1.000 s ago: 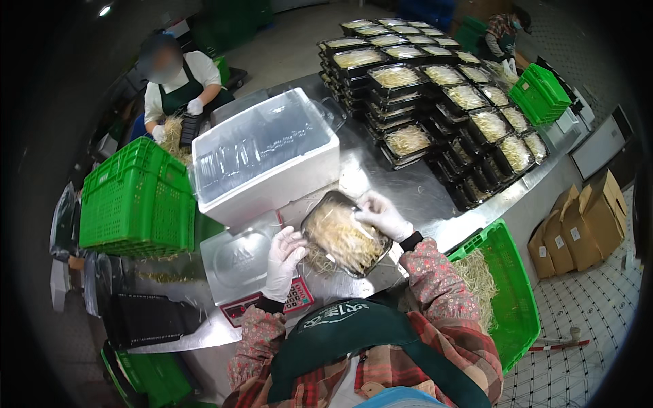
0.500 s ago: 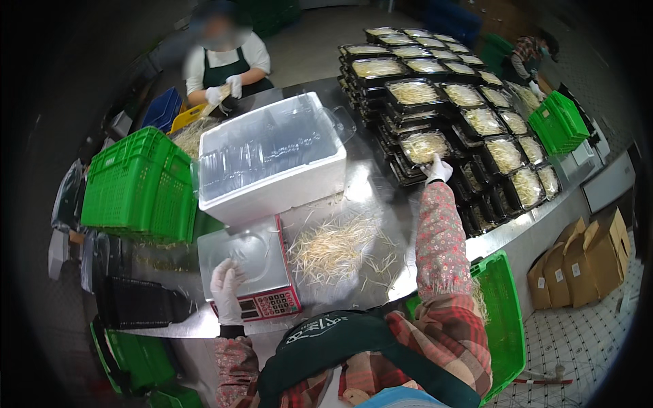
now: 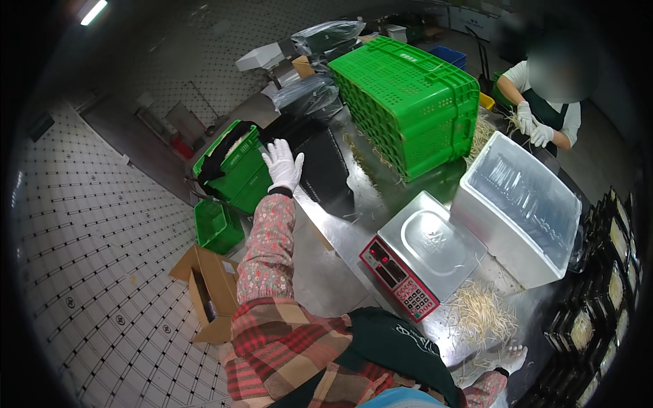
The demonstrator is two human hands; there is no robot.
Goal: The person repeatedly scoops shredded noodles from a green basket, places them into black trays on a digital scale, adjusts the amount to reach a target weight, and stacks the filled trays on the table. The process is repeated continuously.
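My left hand [image 3: 282, 164], gloved in white, reaches out with spread fingers, holding nothing, beside a stack of black trays [image 3: 320, 173] at the metal table's edge. My right hand [image 3: 511, 359], also gloved, is low at the right with fingers apart and empty, near a loose pile of pale sprouts [image 3: 479, 313]. A steel-topped red scale [image 3: 428, 248] lies between my hands, with a few strands on its pan. Right of it stands a white foam box [image 3: 507, 262] of clear lids. Black trays of sprouts [image 3: 581, 330] are stacked at the far right.
A big upturned green crate [image 3: 408, 102] stands beyond the scale. A co-worker [image 3: 571, 126] in white gloves handles sprouts across the table. Green bins [image 3: 241, 183] and an open cardboard box [image 3: 204, 292] are at the left, off the table.
The view has swung left. The tray of sprouts I held has been let go on the stacks. My left hand has moved outward from the scale to the black trays; my right hand has drawn back.
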